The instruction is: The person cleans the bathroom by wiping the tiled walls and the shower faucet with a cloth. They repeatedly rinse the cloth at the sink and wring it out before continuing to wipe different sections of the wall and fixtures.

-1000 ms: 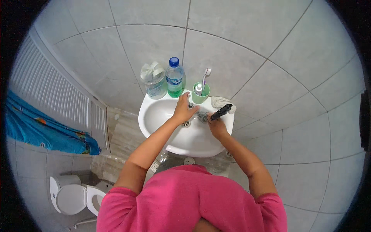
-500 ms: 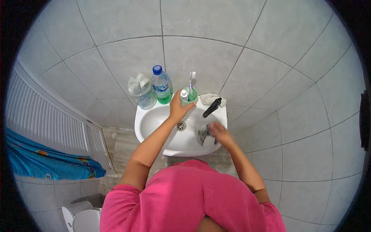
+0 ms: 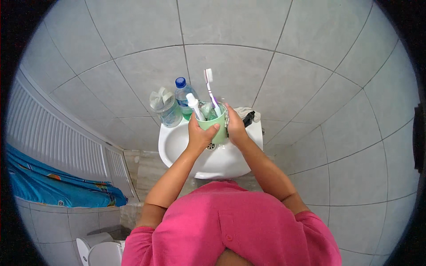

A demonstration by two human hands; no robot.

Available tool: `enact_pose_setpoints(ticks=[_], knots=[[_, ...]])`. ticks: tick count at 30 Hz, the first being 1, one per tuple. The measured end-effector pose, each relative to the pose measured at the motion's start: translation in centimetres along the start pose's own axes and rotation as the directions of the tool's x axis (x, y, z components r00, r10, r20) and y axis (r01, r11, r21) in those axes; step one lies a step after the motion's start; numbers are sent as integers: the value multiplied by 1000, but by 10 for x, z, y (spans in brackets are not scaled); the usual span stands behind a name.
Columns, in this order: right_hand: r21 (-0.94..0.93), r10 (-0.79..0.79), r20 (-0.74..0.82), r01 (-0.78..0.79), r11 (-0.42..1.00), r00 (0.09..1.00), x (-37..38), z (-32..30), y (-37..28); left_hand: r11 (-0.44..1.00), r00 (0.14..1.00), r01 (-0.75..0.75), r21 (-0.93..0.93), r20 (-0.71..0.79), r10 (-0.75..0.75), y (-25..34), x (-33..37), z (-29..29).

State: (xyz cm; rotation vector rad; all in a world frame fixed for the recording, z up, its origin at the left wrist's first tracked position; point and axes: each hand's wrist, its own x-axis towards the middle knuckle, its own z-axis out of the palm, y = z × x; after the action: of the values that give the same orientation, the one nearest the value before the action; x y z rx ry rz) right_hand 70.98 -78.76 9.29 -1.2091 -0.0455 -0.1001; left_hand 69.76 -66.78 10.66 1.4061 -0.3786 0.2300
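Above the sink, my left hand (image 3: 202, 134) is closed round a light green cup (image 3: 216, 127), thumb across its front. Inside the cup stand a white and purple toothbrush (image 3: 212, 91), a white toothpaste tube (image 3: 193, 104) with its cap up, and a crumpled clear and green item (image 3: 209, 109) I cannot make out. My right hand (image 3: 236, 126) is curved against the cup's right side. Between its palm and the cup shows the edge of a pale and dark patterned cloth (image 3: 227, 118), mostly hidden.
The white sink (image 3: 174, 144) is below my hands, its drain (image 3: 211, 146) partly covered. Behind it stand a bottle with a blue cap (image 3: 181, 92) and a clear tub (image 3: 169, 114) of white tissue-like material. A black tap (image 3: 249, 118) and whitish cloth (image 3: 242, 111) are at the right.
My left hand has raised the cup off the sink's back edge toward me. My right hand has come up from the basin's right with the patterned cloth to the cup's side.
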Motion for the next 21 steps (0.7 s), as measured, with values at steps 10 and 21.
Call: enact_pose_setpoints(ticks=[10,21], knots=[[660,279,228,-359,660,933,-19,12,30,987,966,-145,66,-204,156,-8,-7,7],[477,600,429,-733,484,675,-35,-11,21,789,966,-169,591,-59,251,-36,-16,1]])
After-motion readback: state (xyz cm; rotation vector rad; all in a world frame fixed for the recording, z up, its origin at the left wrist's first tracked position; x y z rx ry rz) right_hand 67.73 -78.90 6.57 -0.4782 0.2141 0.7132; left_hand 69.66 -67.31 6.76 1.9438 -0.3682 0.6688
